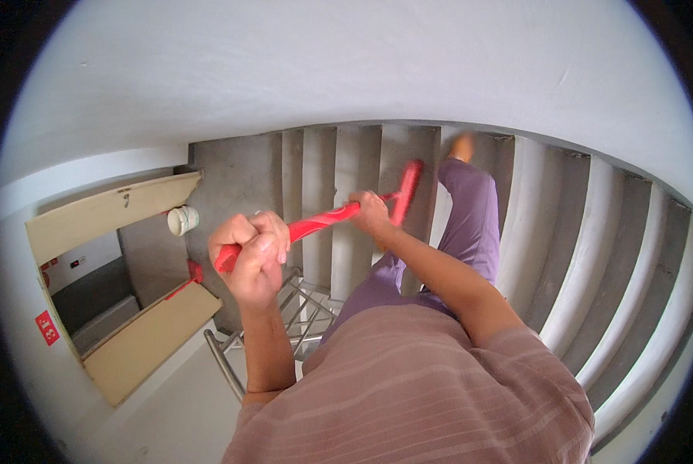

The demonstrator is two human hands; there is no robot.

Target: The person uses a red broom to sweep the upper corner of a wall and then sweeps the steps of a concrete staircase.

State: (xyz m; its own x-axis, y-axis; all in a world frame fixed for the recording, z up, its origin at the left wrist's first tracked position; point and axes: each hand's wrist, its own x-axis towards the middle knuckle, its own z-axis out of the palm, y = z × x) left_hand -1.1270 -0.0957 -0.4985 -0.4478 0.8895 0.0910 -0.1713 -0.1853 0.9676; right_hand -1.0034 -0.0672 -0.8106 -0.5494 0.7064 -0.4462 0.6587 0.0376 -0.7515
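A broom with a red, pale-streaked handle (315,224) slants across in front of my body. My left hand (253,251) is closed in a fist around the upper end of its handle. Lower down the same handle, my right hand (371,211) is wrapped round it, close to the head. The red broom head (410,185) is somewhat smeared by motion and is over a grey stair step (410,147), beside my purple-trousered leg (474,216). Its bristles cannot be made out clearly.
Grey concrete stairs (563,232) run on both sides of me along a white wall (408,62). A metal railing (226,363) stands at the lower left. On the landing are a white bucket (182,220), a red object (195,271) and open cream doors (114,216).
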